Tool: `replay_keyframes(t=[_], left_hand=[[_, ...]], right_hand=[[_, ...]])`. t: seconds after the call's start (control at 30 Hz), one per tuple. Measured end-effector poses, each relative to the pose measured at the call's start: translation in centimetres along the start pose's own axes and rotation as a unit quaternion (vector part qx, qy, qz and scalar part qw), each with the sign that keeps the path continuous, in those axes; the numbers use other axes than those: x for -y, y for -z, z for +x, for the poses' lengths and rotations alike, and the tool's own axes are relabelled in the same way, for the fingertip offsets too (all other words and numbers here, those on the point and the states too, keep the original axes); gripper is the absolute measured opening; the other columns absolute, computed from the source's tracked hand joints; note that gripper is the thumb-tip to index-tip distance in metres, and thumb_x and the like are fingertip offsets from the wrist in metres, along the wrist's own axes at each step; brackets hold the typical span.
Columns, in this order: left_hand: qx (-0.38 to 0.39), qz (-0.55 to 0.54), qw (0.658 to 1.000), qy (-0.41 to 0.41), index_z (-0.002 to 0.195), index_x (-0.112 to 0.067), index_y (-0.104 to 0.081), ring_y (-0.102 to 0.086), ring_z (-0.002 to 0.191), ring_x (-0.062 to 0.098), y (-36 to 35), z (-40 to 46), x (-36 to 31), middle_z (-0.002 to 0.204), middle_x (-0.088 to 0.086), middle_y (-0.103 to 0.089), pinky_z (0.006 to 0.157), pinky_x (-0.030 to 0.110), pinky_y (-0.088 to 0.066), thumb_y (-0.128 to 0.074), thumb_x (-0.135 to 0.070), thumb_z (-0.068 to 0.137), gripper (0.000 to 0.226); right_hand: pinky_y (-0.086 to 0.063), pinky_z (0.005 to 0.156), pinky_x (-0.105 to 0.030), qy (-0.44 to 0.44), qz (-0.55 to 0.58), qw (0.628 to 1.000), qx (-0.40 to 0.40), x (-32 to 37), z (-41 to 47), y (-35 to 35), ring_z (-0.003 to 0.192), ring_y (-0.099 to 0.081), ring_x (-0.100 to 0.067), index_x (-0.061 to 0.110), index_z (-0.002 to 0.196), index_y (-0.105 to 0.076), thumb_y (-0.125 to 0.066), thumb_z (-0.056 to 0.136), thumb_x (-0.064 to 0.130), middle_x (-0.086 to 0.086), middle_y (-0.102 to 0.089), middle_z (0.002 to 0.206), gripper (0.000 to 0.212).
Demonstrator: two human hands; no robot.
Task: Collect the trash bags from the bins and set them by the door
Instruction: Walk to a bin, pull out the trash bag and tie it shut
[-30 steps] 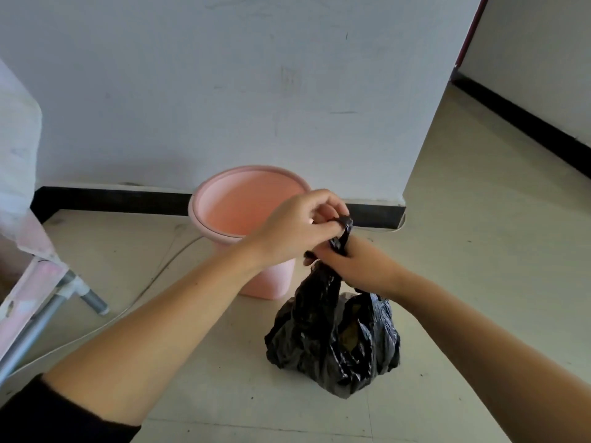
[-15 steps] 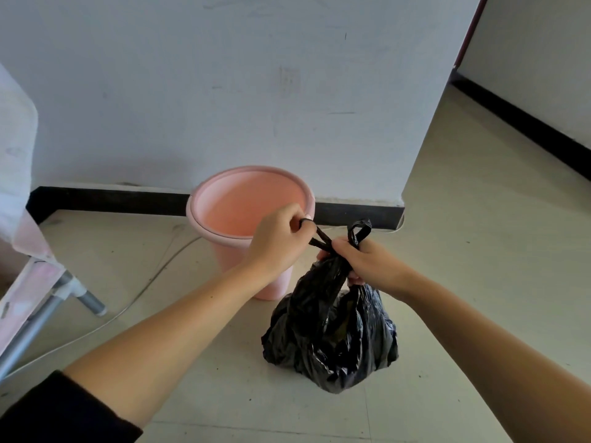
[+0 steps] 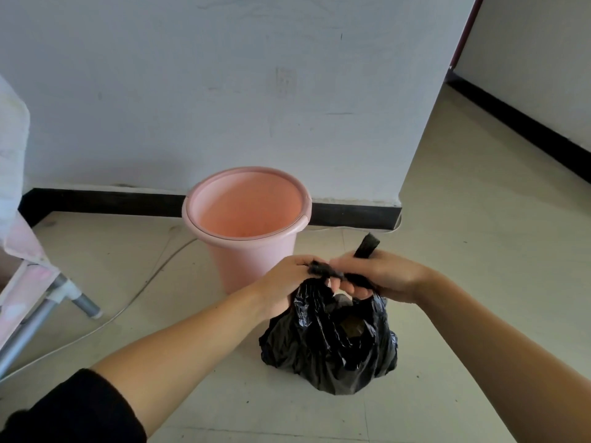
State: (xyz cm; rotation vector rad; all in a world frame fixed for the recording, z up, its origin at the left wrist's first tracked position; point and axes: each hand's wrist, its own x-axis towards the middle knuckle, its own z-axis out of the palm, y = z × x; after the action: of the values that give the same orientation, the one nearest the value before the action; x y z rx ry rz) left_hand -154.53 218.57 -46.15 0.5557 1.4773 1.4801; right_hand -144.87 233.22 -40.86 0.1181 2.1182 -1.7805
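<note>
A black trash bag sits on the floor in front of a pink bin that stands against the white wall with nothing visible inside. My left hand pinches one twisted handle of the bag at its top. My right hand grips the other handle, whose end sticks up above my fist. The two hands are close together over the bag's mouth, which gapes a little and shows something brownish inside.
A metal-legged frame with pink fabric stands at the left. A thin white cable runs across the floor toward the bin. The wall corner gives onto a passage of tiled floor at the right.
Both hands have dropped lower and pulled the bag's handles apart and flat across its top. The bag has sunk and spread slightly on the floor.
</note>
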Motion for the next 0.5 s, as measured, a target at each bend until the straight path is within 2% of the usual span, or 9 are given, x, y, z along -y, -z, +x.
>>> replay_keyframes(t=[0.03, 0.1, 0.17, 0.23, 0.27, 0.33, 0.43, 0.5], left_hand=[[-0.004, 0.004, 1.000, 0.020, 0.084, 0.000, -0.063, -0.062, 0.084, 0.042, 0.0, 0.0, -0.1, 0.099, 0.034, -0.056, 0.091, 0.044, -0.049, -0.054, 0.001, 0.079, 0.011], [0.005, 0.013, 0.998, 0.061, 0.094, -0.002, -0.060, -0.055, 0.072, 0.028, 0.2, -0.1, 0.1, 0.086, 0.024, -0.058, 0.076, 0.035, -0.045, -0.052, -0.004, 0.075, 0.021], [0.023, 0.005, 0.994, 0.106, 0.098, -0.006, -0.055, -0.049, 0.066, 0.020, 0.2, -0.1, 0.1, 0.071, 0.008, -0.055, 0.068, 0.030, -0.040, -0.054, -0.013, 0.080, 0.019], [0.008, -0.029, 0.989, 0.146, 0.095, -0.008, -0.056, -0.049, 0.059, 0.016, 0.4, -0.1, 0.0, 0.065, 0.003, -0.057, 0.058, 0.027, -0.040, -0.048, -0.026, 0.094, 0.019], [-0.006, -0.044, 0.986, 0.158, 0.095, -0.010, -0.058, -0.052, 0.054, 0.016, 0.5, 0.0, -0.1, 0.063, 0.003, -0.060, 0.054, 0.026, -0.042, -0.043, -0.030, 0.097, 0.025], [-0.005, -0.033, 0.987, 0.154, 0.102, -0.013, -0.062, -0.057, 0.051, 0.015, 0.6, 0.1, 0.0, 0.066, 0.004, -0.068, 0.052, 0.025, -0.046, -0.043, -0.032, 0.098, 0.027], [0.022, 0.018, 0.991, 0.131, 0.117, -0.021, -0.060, -0.063, 0.057, 0.010, 0.6, 0.1, 0.7, 0.076, 0.002, -0.072, 0.054, 0.023, -0.051, -0.047, -0.024, 0.099, 0.023], [0.016, 0.015, 0.993, 0.113, 0.116, -0.024, -0.061, -0.063, 0.060, 0.009, 0.6, 0.1, 1.0, 0.083, 0.002, -0.072, 0.055, 0.022, -0.050, -0.050, -0.015, 0.097, 0.024]], right_hand=[[-0.028, 0.048, -0.021, -0.018, -0.095, 0.995, 0.018, 0.1, -0.1, 0.2, 0.048, -0.040, -0.010, 0.018, 0.067, -0.067, -0.049, 0.096, 0.026, 0.001, -0.050, 0.058, 0.035], [-0.040, 0.054, -0.021, -0.052, -0.311, 0.949, 0.005, -0.1, 0.1, 0.6, 0.055, -0.051, -0.013, 0.019, 0.068, -0.067, -0.054, 0.091, 0.030, -0.001, -0.059, 0.065, 0.029], [-0.050, 0.067, -0.032, -0.066, -0.478, 0.873, -0.073, -1.1, 1.0, 0.9, 0.074, -0.062, -0.023, 0.015, 0.082, -0.069, -0.054, 0.089, 0.027, -0.007, -0.069, 0.084, 0.020], [-0.047, 0.070, -0.034, -0.070, -0.585, 0.794, -0.149, -1.8, 1.6, 0.2, 0.087, -0.060, -0.028, 0.020, 0.098, -0.065, -0.050, 0.089, 0.015, -0.005, -0.064, 0.101, 0.018], [-0.043, 0.066, -0.033, -0.060, -0.617, 0.767, -0.167, -2.1, 1.8, -0.3, 0.088, -0.058, -0.027, 0.021, 0.102, -0.061, -0.048, 0.089, 0.010, -0.004, -0.060, 0.104, 0.021], [-0.035, 0.062, -0.032, -0.028, -0.646, 0.740, -0.182, -2.6, 2.1, -0.9, 0.090, -0.058, -0.027, 0.019, 0.111, -0.055, -0.047, 0.089, 0.007, -0.003, -0.054, 0.106, 0.026], [-0.035, 0.061, -0.033, 0.016, -0.655, 0.731, -0.187, -3.7, 2.4, -1.1, 0.096, -0.056, -0.026, 0.022, 0.131, -0.045, -0.048, 0.090, 0.009, -0.004, -0.050, 0.111, 0.043], [-0.039, 0.062, -0.033, 0.025, -0.652, 0.734, -0.189, -4.2, 2.5, -1.1, 0.096, -0.054, -0.025, 0.023, 0.133, -0.044, -0.048, 0.090, 0.012, -0.003, -0.049, 0.112, 0.045]])
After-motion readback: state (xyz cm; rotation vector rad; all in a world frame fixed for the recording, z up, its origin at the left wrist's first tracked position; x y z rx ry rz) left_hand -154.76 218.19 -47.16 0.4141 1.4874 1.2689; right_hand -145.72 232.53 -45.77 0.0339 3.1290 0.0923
